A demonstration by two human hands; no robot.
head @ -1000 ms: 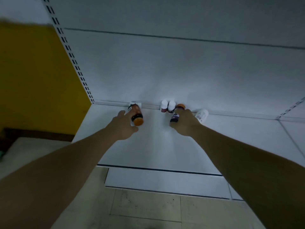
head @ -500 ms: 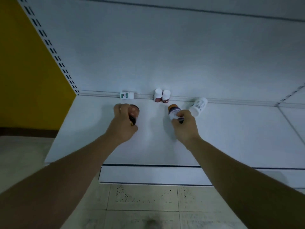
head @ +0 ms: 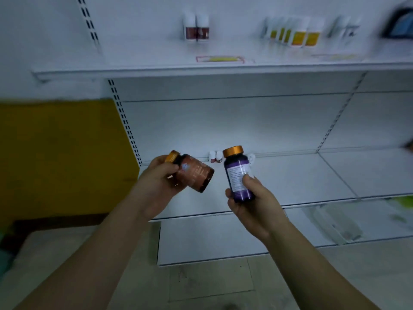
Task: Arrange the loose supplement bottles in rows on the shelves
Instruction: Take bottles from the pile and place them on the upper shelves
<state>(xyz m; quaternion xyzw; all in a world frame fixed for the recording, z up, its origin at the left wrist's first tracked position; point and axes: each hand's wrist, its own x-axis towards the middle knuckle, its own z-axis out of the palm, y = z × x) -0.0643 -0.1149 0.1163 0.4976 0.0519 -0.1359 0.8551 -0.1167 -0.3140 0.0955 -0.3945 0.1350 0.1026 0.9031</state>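
Centre frame, in front of the white lower shelf (head: 301, 180): an amber bottle (head: 193, 173) lies tipped, orange cap toward the upper left, beside an upright purple-labelled bottle (head: 238, 175) with an orange cap; contents of neither can be made out. The left hand (head: 159, 177) is curled round the amber bottle's cap end, and the right hand (head: 252, 204) grasps the purple bottle's lower half, thumb on the label. Two small white-capped bottles (head: 215, 156) stand at the lower shelf's back, blurred bottle rows (head: 295, 32) sit on the upper shelf (head: 156, 69), with a yellow wall (head: 62, 153) at left and tiled floor (head: 212, 283) below.
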